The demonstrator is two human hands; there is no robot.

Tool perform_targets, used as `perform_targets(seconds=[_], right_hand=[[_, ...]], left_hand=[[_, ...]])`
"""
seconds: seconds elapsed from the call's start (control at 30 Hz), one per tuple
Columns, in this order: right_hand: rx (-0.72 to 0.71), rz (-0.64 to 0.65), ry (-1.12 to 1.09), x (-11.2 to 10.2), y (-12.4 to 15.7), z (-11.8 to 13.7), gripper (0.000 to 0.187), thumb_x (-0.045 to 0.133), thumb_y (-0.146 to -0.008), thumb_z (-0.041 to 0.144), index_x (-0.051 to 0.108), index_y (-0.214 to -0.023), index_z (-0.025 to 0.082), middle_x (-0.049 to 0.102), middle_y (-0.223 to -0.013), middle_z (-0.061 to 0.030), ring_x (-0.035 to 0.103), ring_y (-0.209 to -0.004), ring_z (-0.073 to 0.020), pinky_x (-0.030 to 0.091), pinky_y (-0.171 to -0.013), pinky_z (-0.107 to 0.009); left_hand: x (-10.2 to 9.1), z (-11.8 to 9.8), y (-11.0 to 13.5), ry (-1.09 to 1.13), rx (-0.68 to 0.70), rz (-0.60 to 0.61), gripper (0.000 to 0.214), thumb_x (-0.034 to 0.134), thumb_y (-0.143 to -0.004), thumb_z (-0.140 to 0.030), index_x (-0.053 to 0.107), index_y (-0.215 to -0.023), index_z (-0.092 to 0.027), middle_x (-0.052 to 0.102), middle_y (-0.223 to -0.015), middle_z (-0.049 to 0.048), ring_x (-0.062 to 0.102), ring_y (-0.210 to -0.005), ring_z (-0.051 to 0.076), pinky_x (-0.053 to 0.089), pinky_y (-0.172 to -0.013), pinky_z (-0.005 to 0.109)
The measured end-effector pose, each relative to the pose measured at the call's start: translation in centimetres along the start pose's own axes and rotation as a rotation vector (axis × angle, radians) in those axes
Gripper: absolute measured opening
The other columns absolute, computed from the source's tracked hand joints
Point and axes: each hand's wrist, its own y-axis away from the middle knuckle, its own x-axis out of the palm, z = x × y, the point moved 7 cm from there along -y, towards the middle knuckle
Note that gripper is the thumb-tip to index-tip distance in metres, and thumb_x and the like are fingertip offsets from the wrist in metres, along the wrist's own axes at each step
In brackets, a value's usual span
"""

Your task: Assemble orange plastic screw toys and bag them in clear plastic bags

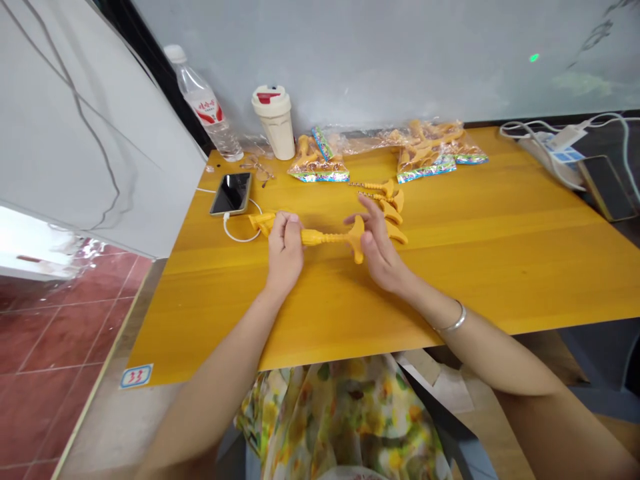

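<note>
Left hand (285,253) clamped the yellow plastic rod (325,237) near one end; right hand (380,250) clamped its flared head, hands just apart. Similar yellow pieces (387,207) lay nearby on the surface (480,280).

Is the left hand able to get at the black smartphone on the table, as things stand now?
Probably yes. The left hand is close to the black smartphone, and only a thin white charging cable lies between them. But it is holding a yellow plastic rod, so it would likely need to let go first.
</note>
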Motion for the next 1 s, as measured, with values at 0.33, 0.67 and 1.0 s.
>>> perform_targets(seconds=[0.33,0.67,1.0], right_hand=[[-0.357,0.123,0.605,0.5,-0.1,1.0,0.084,0.017,-0.089,0.085,0.061,-0.115,0.017,0.068,-0.106,-0.0172,0.066,-0.094,-0.0281,0.051,-0.081,-0.04],[0.036,0.126,0.146,1.0,0.0,-1.4,0.069,0.015,-0.1,0.071,0.06,-0.085,0.021,0.066,-0.074,-0.004,0.055,-0.057,-0.014,0.041,-0.06,-0.029],[0.25,-0.251,1.0,-11.0,-2.9,-2.2,0.046,0.042,-0.101,0.055,0.073,-0.1,0.021,0.075,-0.094,-0.0106,0.066,-0.087,-0.024,0.044,-0.075,-0.032]], left_hand=[[-0.6,-0.6,0.4,-0.036,0.05,-0.08,0.033,0.045,-0.101,-0.047,0.043,-0.079,-0.023,0.045,-0.073,-0.002,0.044,-0.063,0.012,0.041,-0.058,0.024],[-0.5,-1.1,0.7,-0.121,0.186,-0.062,0.033,0.045,-0.101,-0.048,0.044,-0.08,-0.023,0.041,-0.071,-0.0037,0.041,-0.065,0.012,0.037,-0.063,0.026],[-0.4,-2.0,1.6,-0.167,0.134,0.201,0.03,0.058,-0.095,-0.044,0.048,-0.078,-0.022,0.041,-0.068,-0.0041,0.038,-0.062,0.012,0.033,-0.061,0.027]])
